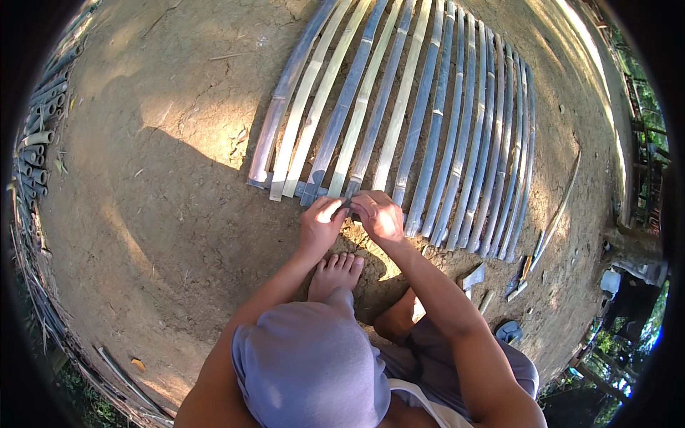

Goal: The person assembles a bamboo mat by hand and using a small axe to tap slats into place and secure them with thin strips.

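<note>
Grey-blue cloth (310,364) covers the raised knee nearest the head camera; a bare foot (334,277) is planted just beyond it. The panel of bamboo slats (389,153) lies flat on the packed earth (185,242) ahead of the person, pale and dark slats side by side, their near ends over a cross strip (300,189). Left hand (322,221) and right hand (379,215) meet at the panel's near edge, by the end of one dark slat (367,150). Both are narrow, fingers bent and pinched close together; whether they grip the slat or a small piece beside it, I cannot tell. To the right lie a metal blade (473,277) and a slipper (509,332). At far left, bamboo tubes (36,155) are stacked.
</note>
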{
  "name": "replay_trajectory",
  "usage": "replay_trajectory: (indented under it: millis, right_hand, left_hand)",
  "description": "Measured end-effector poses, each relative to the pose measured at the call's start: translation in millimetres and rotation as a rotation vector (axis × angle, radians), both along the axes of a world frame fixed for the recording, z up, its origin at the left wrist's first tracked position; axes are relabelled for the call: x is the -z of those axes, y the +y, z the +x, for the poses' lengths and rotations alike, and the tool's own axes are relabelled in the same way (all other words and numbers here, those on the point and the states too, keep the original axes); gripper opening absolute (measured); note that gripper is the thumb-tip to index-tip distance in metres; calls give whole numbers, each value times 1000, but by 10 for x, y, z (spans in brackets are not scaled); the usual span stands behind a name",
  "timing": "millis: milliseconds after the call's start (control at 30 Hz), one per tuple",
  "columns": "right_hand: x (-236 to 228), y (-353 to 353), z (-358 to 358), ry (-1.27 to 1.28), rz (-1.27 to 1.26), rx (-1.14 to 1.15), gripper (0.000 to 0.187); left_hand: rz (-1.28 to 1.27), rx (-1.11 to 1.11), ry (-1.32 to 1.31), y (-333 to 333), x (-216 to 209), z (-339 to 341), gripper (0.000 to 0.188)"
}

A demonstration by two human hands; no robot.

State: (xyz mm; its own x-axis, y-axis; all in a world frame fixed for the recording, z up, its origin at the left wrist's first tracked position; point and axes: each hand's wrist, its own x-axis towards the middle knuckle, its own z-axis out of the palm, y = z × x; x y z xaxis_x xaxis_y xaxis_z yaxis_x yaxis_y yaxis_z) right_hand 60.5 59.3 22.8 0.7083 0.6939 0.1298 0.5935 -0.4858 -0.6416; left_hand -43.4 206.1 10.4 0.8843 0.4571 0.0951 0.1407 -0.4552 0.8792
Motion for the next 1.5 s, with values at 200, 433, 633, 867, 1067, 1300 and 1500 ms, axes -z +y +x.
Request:
replay_trajectory:
  millis: [200,433,633,867,1067,1300,1500]
  right_hand:
    - [-127,50,-3,4,-27,-5,5]
    - [-469,-485,427,-150,-305,-273,43]
    - [-1327,-2190,789,-97,-669,-143,38]
    - [-1019,-3596,-760,474,-930,459,59]
    - [-460,-3763,-1182,150,-726,732,62]
    - [-785,-3996,-825,625,-868,765,49]
    - [-1805,-3120,-108,321,-694,470,49]
  left_hand:
    - [47,111,-43,46,95,108,13]
    - [-5,70,31,-84,194,133,9]
    - [29,10,11,-63,272,105,13]
    - [76,45,-12,-109,167,169,12]
    - [50,31,48,-100,134,153,11]
    - [220,17,12,-126,182,187,11]
    - [307,9,-28,-102,250,146,11]
